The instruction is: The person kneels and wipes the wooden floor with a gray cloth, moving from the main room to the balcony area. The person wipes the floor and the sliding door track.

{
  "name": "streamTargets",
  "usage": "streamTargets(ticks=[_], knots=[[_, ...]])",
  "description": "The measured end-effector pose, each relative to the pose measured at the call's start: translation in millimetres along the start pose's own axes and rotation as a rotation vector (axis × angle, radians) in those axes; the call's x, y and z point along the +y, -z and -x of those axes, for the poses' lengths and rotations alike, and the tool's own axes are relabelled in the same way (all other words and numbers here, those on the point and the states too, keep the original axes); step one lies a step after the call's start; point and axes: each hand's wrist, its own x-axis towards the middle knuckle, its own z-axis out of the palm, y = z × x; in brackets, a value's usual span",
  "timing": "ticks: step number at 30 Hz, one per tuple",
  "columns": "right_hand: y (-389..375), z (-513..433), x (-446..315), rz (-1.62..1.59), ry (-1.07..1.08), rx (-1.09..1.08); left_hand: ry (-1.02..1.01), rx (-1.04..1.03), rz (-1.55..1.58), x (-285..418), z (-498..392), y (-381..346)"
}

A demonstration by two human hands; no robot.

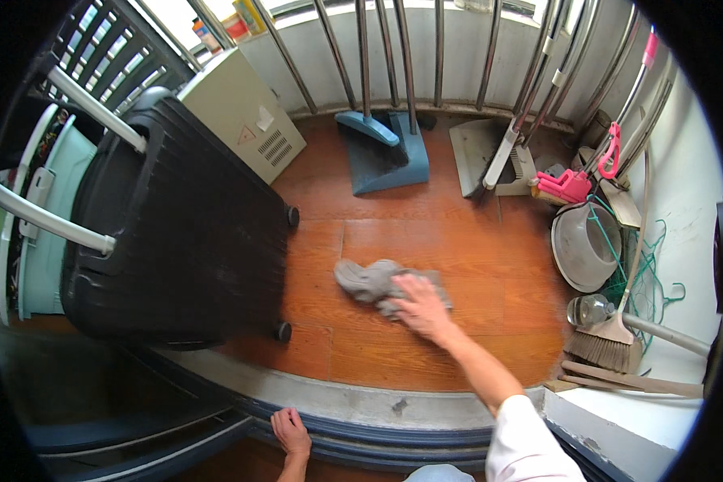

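Note:
My right hand reaches out over the wood-look floor and presses on a crumpled grey cloth. The hand is slightly blurred, its fingers spread over the cloth's right part. Bunched cloth sticks out to the left of the fingers, and a flatter corner shows to the right. My left hand rests at the dark sliding-door track, its fingers curled together with nothing visible in them. Between the track and the floor runs a pale stone sill.
A black wheeled suitcase stands at left, before a beige metal cabinet. Blue and white dustpans with brooms stand by the railing. At right are a grey basin, green hangers, a plastic bottle and a broom head.

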Motion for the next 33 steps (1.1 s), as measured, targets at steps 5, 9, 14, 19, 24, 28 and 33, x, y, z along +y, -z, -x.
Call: streamTargets(ticks=[5,9,14,19,24,28,33], knots=[[76.0,21.1,99.6,0.236,-0.484,-0.073,0.024,-0.028,0.019,-4.9,1.4,-1.8],[65.5,3.6,84.9,0.283,-0.549,0.172,0.029,-0.071,0.009,-15.1,2.7,-5.5],[38.0,70.8,-8.0,0.145,-0.352,0.083,-0.03,-0.034,0.001,-16.9,2.8,-5.7],[107.4,157.2,62.9,0.219,-0.25,0.054,-0.05,-0.039,0.008,-17.4,1.2,-6.6],[150.3,174.3,130.1,0.353,-0.93,0.121,-0.023,-0.042,0.017,-21.5,3.6,-7.6],[138.7,211.3,63.2,0.356,-0.885,0.206,-0.028,-0.045,0.023,-19.3,2.1,-6.7],[149.2,221.0,72.8,0.313,-1.003,0.079,-0.033,-0.04,0.027,-18.7,0.7,-7.5]])
